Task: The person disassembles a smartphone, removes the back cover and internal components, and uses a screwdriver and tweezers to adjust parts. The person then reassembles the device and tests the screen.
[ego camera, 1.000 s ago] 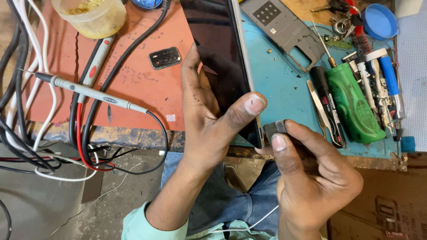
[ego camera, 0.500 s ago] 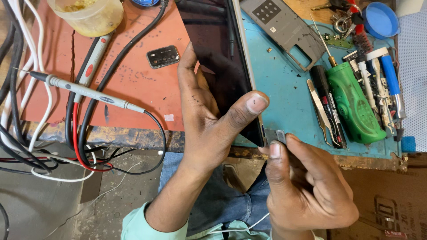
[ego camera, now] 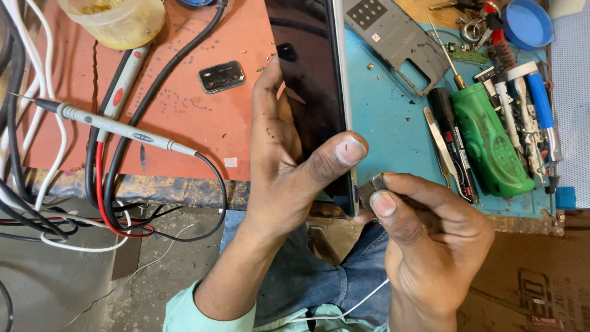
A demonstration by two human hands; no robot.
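My left hand (ego camera: 289, 178) grips a dark phone (ego camera: 310, 74) by its lower end, thumb pressed on the right edge, fingers behind it. The phone lies screen-up over the seam between an orange mat (ego camera: 184, 104) and a blue mat (ego camera: 393, 135). My right hand (ego camera: 430, 240) pinches a small grey flat tool (ego camera: 372, 187) between thumb and fingers, its tip touching the phone's lower right edge. What the tip does at the seam is hidden by my thumb.
A grey phone back frame (ego camera: 393, 40) lies on the blue mat. At right lie a green screwdriver (ego camera: 488, 135), tweezers (ego camera: 442, 147), pens and a blue lid (ego camera: 525, 24). On the orange mat lie a camera bezel (ego camera: 221, 77), a probe (ego camera: 117, 126), cables and a yellowish cup (ego camera: 117, 18).
My right hand has shifted left and up, bringing the small grey tool against the phone's lower right edge. My left hand keeps its grip on the phone.
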